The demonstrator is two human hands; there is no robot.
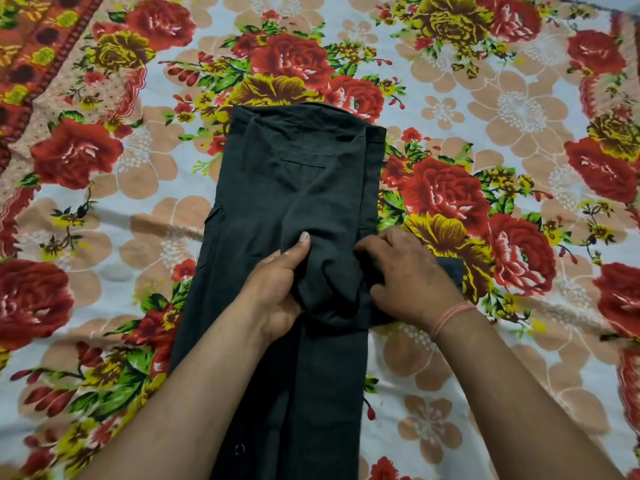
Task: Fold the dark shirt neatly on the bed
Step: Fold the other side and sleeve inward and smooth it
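Observation:
The dark shirt (pixel 291 188) lies lengthwise on the bed as a long narrow strip, collar end far from me, a chest pocket seam showing on top. A sleeve is bunched across its middle. My left hand (pixel 277 289) pinches that bunched sleeve fabric, thumb on top. My right hand (pixel 408 278) grips the same fold from the right side, fingers tucked into the cloth. A dark flap (pixel 450 268) pokes out beyond my right hand. The shirt's lower part runs toward me between my forearms.
The bed is covered by a floral sheet (pixel 485 98) with big red and yellow roses. A red patterned border (pixel 34 64) of the sheet runs along the far left. A pink thread band (pixel 450 315) sits on my right wrist.

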